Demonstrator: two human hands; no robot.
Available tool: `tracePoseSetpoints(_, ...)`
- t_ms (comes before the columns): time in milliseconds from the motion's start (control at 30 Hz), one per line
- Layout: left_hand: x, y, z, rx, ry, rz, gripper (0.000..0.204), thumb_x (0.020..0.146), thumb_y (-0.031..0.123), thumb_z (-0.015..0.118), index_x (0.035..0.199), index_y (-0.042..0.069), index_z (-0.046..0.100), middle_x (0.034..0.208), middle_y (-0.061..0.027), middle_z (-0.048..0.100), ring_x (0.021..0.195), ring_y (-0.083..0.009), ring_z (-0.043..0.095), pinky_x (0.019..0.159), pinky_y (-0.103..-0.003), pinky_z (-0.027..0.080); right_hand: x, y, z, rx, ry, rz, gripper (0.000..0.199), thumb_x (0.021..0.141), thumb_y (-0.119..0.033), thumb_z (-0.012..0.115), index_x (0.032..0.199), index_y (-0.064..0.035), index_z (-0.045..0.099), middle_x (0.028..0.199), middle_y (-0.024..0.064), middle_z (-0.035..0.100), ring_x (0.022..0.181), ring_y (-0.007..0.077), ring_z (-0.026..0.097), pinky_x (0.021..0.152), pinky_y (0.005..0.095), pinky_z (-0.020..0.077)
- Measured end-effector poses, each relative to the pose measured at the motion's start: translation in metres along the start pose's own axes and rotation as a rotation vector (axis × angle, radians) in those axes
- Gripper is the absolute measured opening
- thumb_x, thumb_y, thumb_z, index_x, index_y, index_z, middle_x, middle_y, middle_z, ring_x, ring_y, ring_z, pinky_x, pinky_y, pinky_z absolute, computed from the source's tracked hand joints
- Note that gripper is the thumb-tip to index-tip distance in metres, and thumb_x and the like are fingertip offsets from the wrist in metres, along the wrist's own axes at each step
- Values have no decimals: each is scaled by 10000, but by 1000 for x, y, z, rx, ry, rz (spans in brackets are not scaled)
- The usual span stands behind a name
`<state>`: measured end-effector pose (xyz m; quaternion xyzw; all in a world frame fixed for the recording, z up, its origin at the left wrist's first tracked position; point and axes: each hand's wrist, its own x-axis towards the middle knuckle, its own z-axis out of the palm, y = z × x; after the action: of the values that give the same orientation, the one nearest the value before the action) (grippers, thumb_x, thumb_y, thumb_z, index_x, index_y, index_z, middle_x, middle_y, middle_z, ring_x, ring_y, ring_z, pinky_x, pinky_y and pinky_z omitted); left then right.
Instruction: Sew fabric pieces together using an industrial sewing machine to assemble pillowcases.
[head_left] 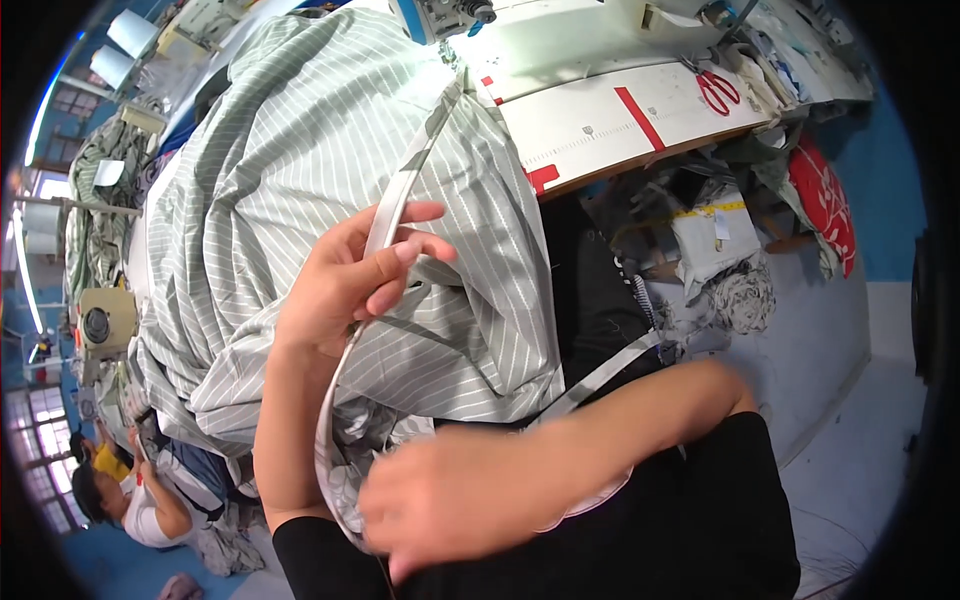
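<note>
A long, narrow grey-and-white fabric strip (405,182) runs down from the sewing machine head (440,18) at the top. My left hand (360,270) has the strip between thumb and fingers, the other fingertips loosely curled. Below it, the strip curves toward my lap and passes beside my right hand (440,495). That hand is smeared by motion, so its fingers and any hold on the strip cannot be made out. Grey fabric with white stripes (270,190) lies bunched under and left of my left hand. Another stretch of strip (600,378) shows beyond my right forearm.
Red-handled scissors (718,92) lie on the white machine table (590,120), which has red markings. Fabric scraps (740,295) and a red patterned cloth (822,195) are at the right. Farther left are another sewing machine (105,322) and a seated person (150,505).
</note>
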<state>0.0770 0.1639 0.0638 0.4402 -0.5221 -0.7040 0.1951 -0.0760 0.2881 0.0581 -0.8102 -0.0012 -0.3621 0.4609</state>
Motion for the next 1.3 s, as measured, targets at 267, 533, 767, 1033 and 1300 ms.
tracePoseSetpoints(267, -8, -99, -90, 1342, 720, 132, 589, 938, 305, 651, 1395, -24, 481, 1426, -229, 502, 1182, -398, 596, 960, -432, 498, -149, 123, -53, -135, 1180, 830, 215, 964, -57, 571, 1172, -3, 572, 964, 21, 608, 848, 96, 590, 844, 271, 498)
tracePoseSetpoints(533, -2, -89, -165, 1350, 839, 130, 549, 910, 341, 686, 1328, 10, 556, 1369, -230, 559, 1224, -387, 570, 994, -409, 467, -108, 89, -11, 839, 846, 726, 330, 922, 10, 585, 1251, 38, 565, 1171, 84, 667, 1034, 136, 643, 958, 290, 484)
tracePoseSetpoints(767, -23, -59, -87, 1383, 759, -64, 357, 869, 264, 703, 1060, -23, 612, 1105, -214, 636, 1018, -400, 621, 859, -464, 488, -151, 71, -9, 851, 921, 873, 311, 916, 34, 585, 1226, 38, 583, 1132, 83, 682, 1027, 131, 647, 938, 285, 500)
tracePoseSetpoints(1033, -35, -72, -86, 1532, 666, -143, 156, 807, 110, 633, 912, -2, 608, 995, -209, 636, 932, -429, 607, 815, -486, 484, -137, 52, -22, 794, 934, 799, 236, 915, 14, 626, 1150, 14, 599, 1051, 44, 670, 953, 107, 637, 892, 259, 498)
tracePoseSetpoints(1300, -43, -16, -110, 1667, 881, -140, 125, 798, 59, 583, 897, -16, 595, 953, -228, 655, 914, -447, 620, 809, -511, 491, -128, 45, -22, 934, 990, 648, 262, 925, -31, 646, 1172, 10, 569, 1115, 58, 656, 994, 125, 634, 916, 280, 490)
